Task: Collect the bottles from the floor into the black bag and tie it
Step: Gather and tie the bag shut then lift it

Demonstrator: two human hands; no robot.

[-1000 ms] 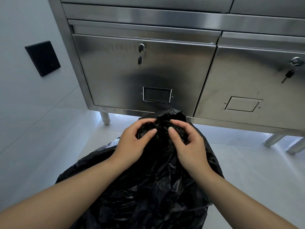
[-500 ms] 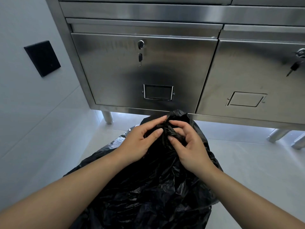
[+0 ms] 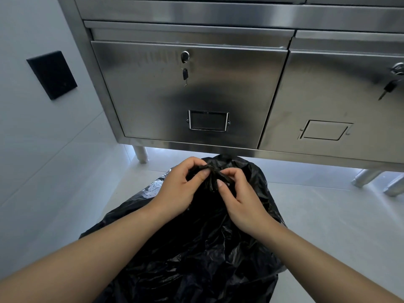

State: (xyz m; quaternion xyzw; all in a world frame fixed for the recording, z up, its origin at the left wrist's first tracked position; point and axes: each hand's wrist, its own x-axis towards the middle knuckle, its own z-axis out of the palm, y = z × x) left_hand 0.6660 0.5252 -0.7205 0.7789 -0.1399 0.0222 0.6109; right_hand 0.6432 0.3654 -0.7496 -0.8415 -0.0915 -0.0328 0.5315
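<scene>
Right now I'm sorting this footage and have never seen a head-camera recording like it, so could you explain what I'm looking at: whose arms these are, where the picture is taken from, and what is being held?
There is no machine here. The one picture comes from a wide-angle camera worn on a person's head, looking forward and down, so the two bare arms are the wearer's own. The left hand and right hand both have a grip on the gathered, twisted neck of a black bag, which rests on the pale floor. That looks like tying. No bottles show on the floor; what is in the bag cannot be seen. Behind stands a steel cabinet on legs, with a key hanging from its lock. A black plate sits on the left wall.
</scene>
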